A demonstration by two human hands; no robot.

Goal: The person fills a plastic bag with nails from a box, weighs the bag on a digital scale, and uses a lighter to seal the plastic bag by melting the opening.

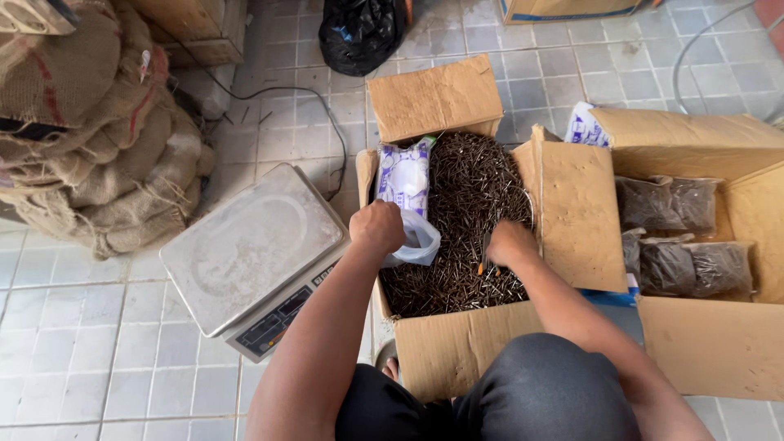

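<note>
Your dark-trousered knees (523, 392) sit nearest; beyond them, left hand (377, 227) fingers grip a clear plastic bag (415, 238) over the cardboard box (457, 347) of dark nails (469, 212); right hand (510, 243) fingers close among nails; scale (249, 245) on floor at left

Open nail box (457, 335) top clear, upright flaps (572, 212) hemming 2 sides, scale (245, 245) just left

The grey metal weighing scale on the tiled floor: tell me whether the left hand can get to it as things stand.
Probably yes. The left hand holds a clear plastic bag at the nail-filled cardboard box's left edge; the grey metal weighing scale sits right beside it, with nothing between.
</note>
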